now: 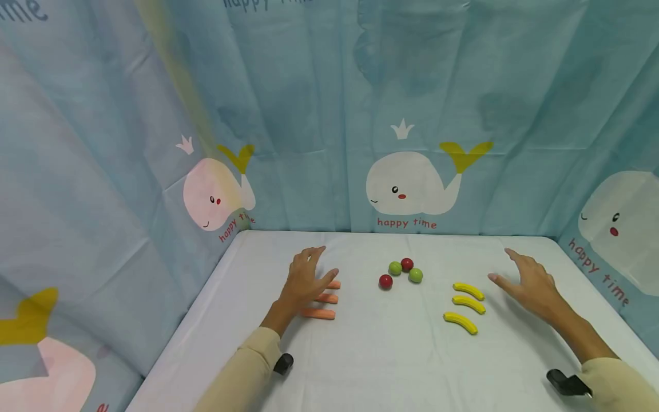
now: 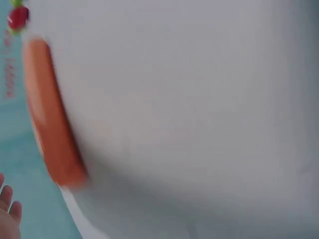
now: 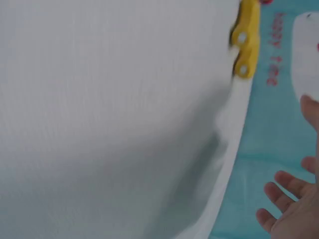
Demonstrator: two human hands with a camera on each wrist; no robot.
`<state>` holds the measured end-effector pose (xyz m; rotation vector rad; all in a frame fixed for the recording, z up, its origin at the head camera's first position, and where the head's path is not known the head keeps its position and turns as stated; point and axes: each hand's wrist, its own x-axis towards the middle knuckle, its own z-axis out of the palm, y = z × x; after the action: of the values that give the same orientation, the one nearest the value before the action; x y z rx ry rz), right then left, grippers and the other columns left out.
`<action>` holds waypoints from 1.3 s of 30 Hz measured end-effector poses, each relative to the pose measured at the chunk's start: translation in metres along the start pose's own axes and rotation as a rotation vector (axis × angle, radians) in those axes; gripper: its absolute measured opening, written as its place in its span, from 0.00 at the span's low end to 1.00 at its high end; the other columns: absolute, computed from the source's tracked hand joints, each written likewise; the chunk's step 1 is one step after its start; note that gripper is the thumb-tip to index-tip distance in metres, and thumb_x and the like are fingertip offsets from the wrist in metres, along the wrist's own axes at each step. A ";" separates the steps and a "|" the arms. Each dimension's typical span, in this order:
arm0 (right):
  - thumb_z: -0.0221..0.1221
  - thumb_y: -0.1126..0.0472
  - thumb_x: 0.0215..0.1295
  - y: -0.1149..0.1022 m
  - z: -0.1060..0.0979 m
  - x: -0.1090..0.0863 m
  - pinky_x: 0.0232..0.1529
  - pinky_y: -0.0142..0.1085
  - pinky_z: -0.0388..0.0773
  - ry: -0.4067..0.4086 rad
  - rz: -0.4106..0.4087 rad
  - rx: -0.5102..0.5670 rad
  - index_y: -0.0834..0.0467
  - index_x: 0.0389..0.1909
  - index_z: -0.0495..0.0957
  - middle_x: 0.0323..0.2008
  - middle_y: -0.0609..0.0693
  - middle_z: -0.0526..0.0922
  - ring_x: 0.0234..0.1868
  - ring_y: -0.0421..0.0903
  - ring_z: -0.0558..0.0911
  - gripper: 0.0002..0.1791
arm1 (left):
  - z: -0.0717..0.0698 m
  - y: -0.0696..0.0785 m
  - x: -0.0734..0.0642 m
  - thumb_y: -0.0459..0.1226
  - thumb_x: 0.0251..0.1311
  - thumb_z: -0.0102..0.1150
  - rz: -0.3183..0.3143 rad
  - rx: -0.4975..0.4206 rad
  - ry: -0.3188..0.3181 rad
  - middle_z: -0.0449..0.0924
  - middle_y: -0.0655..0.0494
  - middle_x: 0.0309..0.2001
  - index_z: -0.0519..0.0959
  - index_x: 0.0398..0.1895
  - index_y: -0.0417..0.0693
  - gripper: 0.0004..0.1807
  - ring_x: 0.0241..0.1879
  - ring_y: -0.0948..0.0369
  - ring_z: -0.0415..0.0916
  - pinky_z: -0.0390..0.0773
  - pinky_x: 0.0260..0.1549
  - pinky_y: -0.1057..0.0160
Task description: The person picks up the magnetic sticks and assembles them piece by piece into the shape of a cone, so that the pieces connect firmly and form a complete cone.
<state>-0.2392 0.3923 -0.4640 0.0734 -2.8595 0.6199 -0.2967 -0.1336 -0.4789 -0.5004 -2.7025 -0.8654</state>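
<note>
In the head view my left hand (image 1: 304,278) hovers above several orange sticks, its thumb and fingers spread and nothing held. The nearest orange stick (image 1: 318,313) is in plain sight; the farther ones are partly covered by the hand. One orange stick (image 2: 52,114) looms large and blurred in the left wrist view. On the other side my right hand (image 1: 535,286) hangs over the table with fingers apart, to the right of three toy bananas. These curved yellow toy bananas (image 1: 460,323) lie one behind another. The right wrist view shows banana ends (image 3: 245,40) and loose fingers (image 3: 279,199).
Between the two groups lie two small red balls (image 1: 385,281) and two green balls (image 1: 415,275), fruit-like. Everything rests on a white-covered table (image 1: 381,366). Behind and beside it hangs a blue curtain (image 1: 309,189) with whale prints. Black straps sit at both cuffs.
</note>
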 end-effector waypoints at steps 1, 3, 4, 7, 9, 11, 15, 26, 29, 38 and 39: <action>0.61 0.41 0.75 -0.005 0.001 -0.003 0.56 0.78 0.64 0.017 -0.002 0.041 0.69 0.81 0.53 0.67 0.81 0.65 0.64 0.80 0.65 0.49 | 0.002 0.007 0.000 0.55 0.71 0.64 0.000 -0.050 0.008 0.69 0.44 0.72 0.67 0.79 0.50 0.39 0.71 0.43 0.66 0.67 0.70 0.39; 0.63 0.45 0.76 -0.015 0.002 -0.010 0.55 0.75 0.70 0.052 -0.018 0.109 0.69 0.79 0.57 0.65 0.79 0.68 0.62 0.77 0.70 0.45 | 0.007 0.020 0.000 0.53 0.71 0.66 0.000 -0.139 0.024 0.70 0.46 0.71 0.70 0.78 0.50 0.37 0.69 0.46 0.68 0.71 0.68 0.41; 0.64 0.47 0.76 -0.020 0.003 -0.013 0.54 0.74 0.72 0.068 -0.031 0.137 0.69 0.78 0.59 0.64 0.77 0.70 0.61 0.75 0.72 0.43 | 0.010 0.026 0.000 0.52 0.71 0.66 0.001 -0.173 0.029 0.71 0.47 0.70 0.70 0.77 0.51 0.36 0.68 0.47 0.69 0.73 0.67 0.43; 0.66 0.51 0.75 -0.033 0.005 -0.021 0.53 0.67 0.77 0.099 -0.068 0.172 0.69 0.75 0.65 0.62 0.73 0.74 0.58 0.69 0.77 0.38 | 0.017 0.044 -0.001 0.48 0.71 0.68 0.007 -0.288 0.021 0.73 0.48 0.68 0.72 0.75 0.50 0.33 0.66 0.47 0.73 0.77 0.64 0.44; 0.67 0.52 0.74 -0.041 0.006 -0.026 0.52 0.62 0.81 0.102 -0.085 0.180 0.68 0.74 0.68 0.60 0.70 0.77 0.57 0.67 0.79 0.36 | 0.023 0.055 -0.003 0.47 0.71 0.68 0.001 -0.346 -0.001 0.74 0.48 0.67 0.74 0.74 0.49 0.32 0.64 0.47 0.76 0.79 0.62 0.46; 0.67 0.52 0.73 -0.049 0.007 -0.031 0.49 0.53 0.85 0.093 -0.090 0.184 0.66 0.73 0.70 0.58 0.68 0.80 0.55 0.65 0.82 0.35 | 0.029 0.065 -0.005 0.45 0.71 0.69 -0.004 -0.390 -0.027 0.75 0.47 0.66 0.75 0.73 0.48 0.30 0.63 0.45 0.78 0.80 0.60 0.46; 0.68 0.51 0.73 -0.060 0.011 -0.039 0.46 0.44 0.85 0.034 -0.082 0.207 0.63 0.72 0.72 0.57 0.64 0.83 0.54 0.62 0.84 0.33 | 0.044 0.077 -0.008 0.46 0.71 0.68 -0.029 -0.410 -0.076 0.76 0.48 0.64 0.76 0.72 0.48 0.29 0.63 0.47 0.79 0.82 0.60 0.49; 0.71 0.51 0.69 -0.076 0.023 -0.057 0.43 0.47 0.83 -0.125 -0.026 0.256 0.62 0.65 0.78 0.51 0.56 0.86 0.49 0.53 0.86 0.30 | 0.073 0.096 -0.006 0.41 0.70 0.69 -0.087 -0.439 -0.115 0.79 0.46 0.63 0.80 0.69 0.47 0.25 0.60 0.49 0.82 0.82 0.60 0.51; 0.72 0.50 0.68 -0.077 0.026 -0.060 0.41 0.38 0.82 -0.160 -0.015 0.279 0.62 0.63 0.80 0.51 0.54 0.86 0.48 0.49 0.86 0.29 | 0.079 0.100 -0.004 0.39 0.70 0.70 -0.106 -0.466 -0.106 0.79 0.45 0.63 0.80 0.68 0.44 0.25 0.60 0.48 0.82 0.82 0.60 0.50; 0.73 0.57 0.66 -0.080 0.035 -0.062 0.35 0.32 0.82 -0.249 -0.009 0.337 0.63 0.61 0.82 0.44 0.50 0.87 0.43 0.45 0.84 0.26 | 0.089 0.106 0.002 0.38 0.68 0.71 -0.186 -0.419 -0.112 0.81 0.47 0.62 0.81 0.68 0.46 0.25 0.57 0.52 0.80 0.82 0.58 0.52; 0.73 0.57 0.66 -0.081 0.036 -0.062 0.35 0.32 0.81 -0.253 -0.004 0.331 0.63 0.61 0.82 0.43 0.49 0.87 0.43 0.44 0.84 0.25 | 0.090 0.106 0.003 0.38 0.69 0.71 -0.192 -0.412 -0.122 0.81 0.48 0.62 0.80 0.68 0.47 0.25 0.56 0.53 0.80 0.82 0.57 0.53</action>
<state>-0.1784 0.3042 -0.4770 0.2246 -2.9588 1.1532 -0.2698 0.0014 -0.4947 -0.3855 -2.7154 -1.5055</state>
